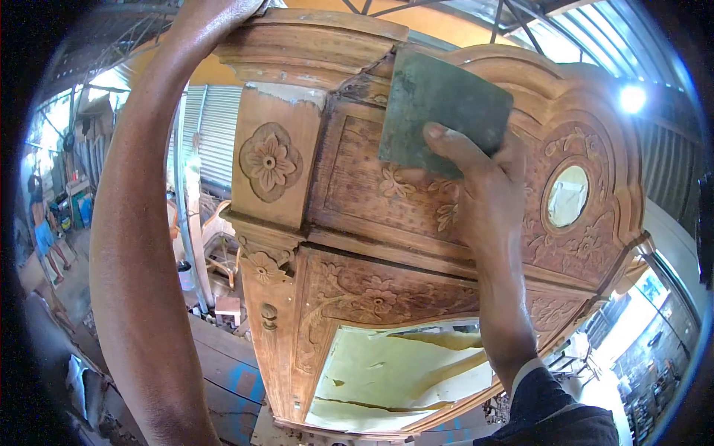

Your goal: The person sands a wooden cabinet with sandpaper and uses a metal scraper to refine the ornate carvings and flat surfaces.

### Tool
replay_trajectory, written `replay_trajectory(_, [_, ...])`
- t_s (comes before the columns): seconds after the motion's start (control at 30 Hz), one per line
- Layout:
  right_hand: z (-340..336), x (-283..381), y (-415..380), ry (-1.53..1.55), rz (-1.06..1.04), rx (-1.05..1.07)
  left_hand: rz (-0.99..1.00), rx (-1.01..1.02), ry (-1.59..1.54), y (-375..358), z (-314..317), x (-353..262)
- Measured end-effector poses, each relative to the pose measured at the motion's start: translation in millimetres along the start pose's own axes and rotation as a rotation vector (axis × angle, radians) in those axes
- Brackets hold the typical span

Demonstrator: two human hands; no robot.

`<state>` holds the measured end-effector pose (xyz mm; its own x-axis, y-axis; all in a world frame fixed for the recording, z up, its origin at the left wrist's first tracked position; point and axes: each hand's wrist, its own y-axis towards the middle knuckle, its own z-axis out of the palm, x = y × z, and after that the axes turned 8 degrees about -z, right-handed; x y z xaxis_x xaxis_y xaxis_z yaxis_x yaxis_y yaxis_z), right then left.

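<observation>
An open-sided workshop with corrugated metal walls (216,126) and a steel-framed roof surrounds the work; daylight glares in at the upper right. In front of the camera stands a carved wooden headboard (387,245), tilted in the view, its panels cut with flowers and leaves. The right hand (483,186) presses a dark green sheet of sandpaper (439,111) flat against the upper carved panel; the fingers are closed on the sheet's lower edge, the thumb lying across its face; a dark sleeve (550,409) covers the wrist below. The left hand (223,11) reaches up to the top moulding of the headboard's corner post and rests on it at the frame's upper edge; it is mostly cut off, so whether its fingers are curled or spread cannot be told; the bare forearm runs down the left of the view. On the post sits a carved rosette (269,161); to the right an oval opening (567,195) pierces the crest; below, a pale yellow panel (387,379) shows torn patches. Wooden planks (223,364) lie on the ground beneath; far left another person (43,227) stands well apart.
</observation>
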<state>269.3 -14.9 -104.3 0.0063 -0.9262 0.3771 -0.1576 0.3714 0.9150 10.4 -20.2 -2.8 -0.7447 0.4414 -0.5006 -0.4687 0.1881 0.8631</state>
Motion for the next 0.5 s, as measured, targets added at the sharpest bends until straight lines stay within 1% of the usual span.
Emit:
replay_trajectory(0.07, [0, -1, 1, 0.018, -0.025, 0.025, -0.209, 0.08, 0.05, -3, -5, -19])
replay_trajectory(0.1, [0, -1, 1, 0.034, -0.059, 0.057, -0.207, 0.079, 0.056, -1, -3, -11])
replay_trajectory(0.17, [-2, -7, -2, 0.108, -0.057, 0.023, 0.062, 0.018, -0.02, 6, 3, 12])
replay_trajectory(0.2, [-3, -9, -5, 0.175, -0.054, -0.012, 0.068, 0.022, -0.015, 5, 3, 11])
replay_trajectory(0.23, [-2, -9, -4, 0.184, -0.056, -0.017, 0.051, -0.016, 0.037, 6, 3, 9])
replay_trajectory(0.27, [-2, -9, -3, 0.097, -0.054, 0.037, 0.033, -0.053, 0.089, 6, 3, 7])
replay_trajectory(0.3, [-2, -9, -2, 0.01, -0.051, 0.09, 0.041, -0.048, 0.096, 3, 2, 6])
replay_trajectory(0.33, [-1, -10, -5, 0.019, -0.05, 0.078, 0.025, 0.008, 0.012, -1, 0, 4])
replay_trajectory(0.37, [1, -13, -9, -0.003, -0.154, 0.217, 0.01, 0.066, -0.069, -1, 0, 2])
replay_trajectory(0.43, [4, -20, -12, -0.013, -0.264, 0.333, 0.017, 0.05, -0.006, 9, 4, 5])
replay_trajectory(0.47, [5, -25, -10, -0.145, -0.415, 0.314, 0.009, 0.024, 0.046, 18, 6, 14])
replay_trajectory(0.5, [11, -29, -8, -0.206, -0.49, 0.297, 0.149, 0.024, 0.148, 59, 14, 62])
